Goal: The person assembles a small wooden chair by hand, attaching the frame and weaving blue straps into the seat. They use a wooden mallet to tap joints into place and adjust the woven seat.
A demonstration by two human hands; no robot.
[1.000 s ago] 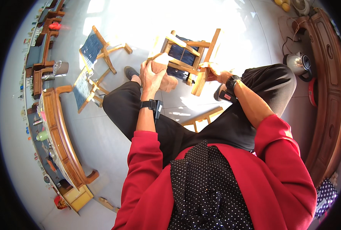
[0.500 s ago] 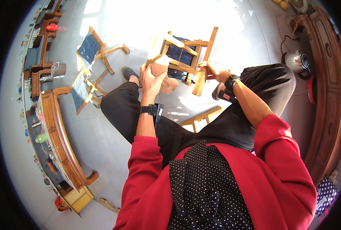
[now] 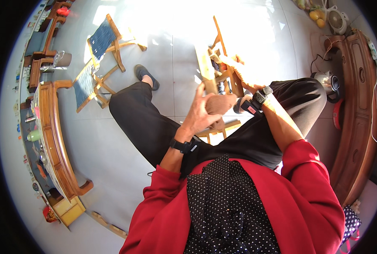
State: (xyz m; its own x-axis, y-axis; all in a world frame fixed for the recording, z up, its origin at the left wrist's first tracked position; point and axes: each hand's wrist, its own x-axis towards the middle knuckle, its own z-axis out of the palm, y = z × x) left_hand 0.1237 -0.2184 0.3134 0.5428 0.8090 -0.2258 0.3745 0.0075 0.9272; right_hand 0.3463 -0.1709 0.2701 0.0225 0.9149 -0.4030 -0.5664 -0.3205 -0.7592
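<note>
A wooden folding stool [image 3: 205,67] with dark blue woven cord is held tilted on its side between my knees. My right hand [image 3: 244,75] is closed round its wooden frame on the right. My left hand [image 3: 195,113] is closed on a folded brown cloth [image 3: 220,104], close by the near end of a pale wooden bar. Whether its fingers also touch the wood, I cannot tell. Strong sunlight washes out the stool's far part. Part of another wooden stool [image 3: 225,129] shows beneath me, between my thighs.
Two folding stools with blue woven seats, one farther off [image 3: 103,40] and one nearer [image 3: 84,92], stand to the left. Beyond them runs a wooden bench [image 3: 59,135]. A wooden cabinet [image 3: 358,122], an electric kettle [image 3: 325,82] and a small fan [image 3: 337,21] are on the right.
The stool has been turned so its frame shows more edge-on. My left hand has moved right and nearer to me with the brown cloth. My right hand has shifted slightly, still on the frame.
</note>
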